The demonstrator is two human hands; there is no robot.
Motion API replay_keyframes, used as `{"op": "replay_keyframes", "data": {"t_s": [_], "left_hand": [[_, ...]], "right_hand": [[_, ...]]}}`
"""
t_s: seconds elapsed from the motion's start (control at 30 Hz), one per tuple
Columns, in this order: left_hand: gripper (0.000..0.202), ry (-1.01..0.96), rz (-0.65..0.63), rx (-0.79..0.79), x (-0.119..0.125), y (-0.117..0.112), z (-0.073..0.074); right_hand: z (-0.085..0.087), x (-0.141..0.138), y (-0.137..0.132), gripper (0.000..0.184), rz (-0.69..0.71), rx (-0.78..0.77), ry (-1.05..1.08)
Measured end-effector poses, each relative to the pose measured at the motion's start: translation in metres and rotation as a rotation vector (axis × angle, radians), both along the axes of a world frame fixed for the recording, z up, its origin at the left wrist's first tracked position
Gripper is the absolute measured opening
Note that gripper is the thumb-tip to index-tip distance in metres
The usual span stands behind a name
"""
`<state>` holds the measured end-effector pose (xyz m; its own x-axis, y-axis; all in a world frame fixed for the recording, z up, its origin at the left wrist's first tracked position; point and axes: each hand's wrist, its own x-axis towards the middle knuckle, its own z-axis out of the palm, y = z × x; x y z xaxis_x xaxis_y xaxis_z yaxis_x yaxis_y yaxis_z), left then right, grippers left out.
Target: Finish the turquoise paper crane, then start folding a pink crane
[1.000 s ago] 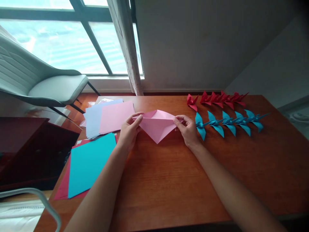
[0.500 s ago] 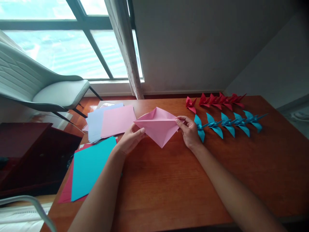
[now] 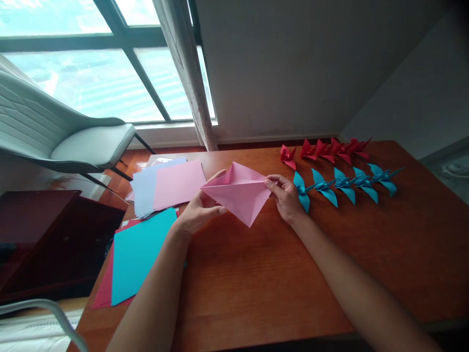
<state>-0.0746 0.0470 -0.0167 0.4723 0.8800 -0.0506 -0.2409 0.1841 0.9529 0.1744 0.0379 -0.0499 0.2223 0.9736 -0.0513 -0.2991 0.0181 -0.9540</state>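
Note:
I hold a folded pink paper [image 3: 240,194] just above the wooden table [image 3: 271,274]. It is partly opened into a pocket with a point hanging down. My left hand [image 3: 200,212] cups its left corner from below, thumb and fingers on it. My right hand [image 3: 287,195] pinches its right corner. A row of blue paper cranes [image 3: 344,183] lies just right of my right hand, and a row of red paper cranes [image 3: 326,149] lies behind them.
Stacks of flat sheets lie at the left: pink and pale blue paper [image 3: 168,186], and a turquoise sheet [image 3: 141,252] over red ones near the table's left edge. A grey chair [image 3: 69,142] stands by the window. A dark cabinet [image 3: 47,234] sits beside the table.
My left hand has slid under the pink paper's left corner and the fold has spread open into a wider pocket. My right hand keeps its pinch. The view shifted slightly.

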Motion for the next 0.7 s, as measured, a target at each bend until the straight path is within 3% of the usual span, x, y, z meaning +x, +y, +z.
{"op": "replay_keyframes", "data": {"t_s": [0.37, 0.57, 0.7], "left_hand": [[0.066, 0.013, 0.169, 0.040, 0.014, 0.005, -0.010], [0.035, 0.067, 0.235, 0.043, 0.013, 0.007, -0.017], [0.043, 0.065, 0.246, 0.057, 0.014, 0.007, -0.015]], "right_hand": [[0.001, -0.005, -0.002, 0.028, -0.014, 0.024, -0.101], [0.001, -0.005, -0.001, 0.027, -0.011, 0.042, -0.122], [0.001, -0.006, -0.002, 0.026, 0.001, 0.047, -0.124]]}}
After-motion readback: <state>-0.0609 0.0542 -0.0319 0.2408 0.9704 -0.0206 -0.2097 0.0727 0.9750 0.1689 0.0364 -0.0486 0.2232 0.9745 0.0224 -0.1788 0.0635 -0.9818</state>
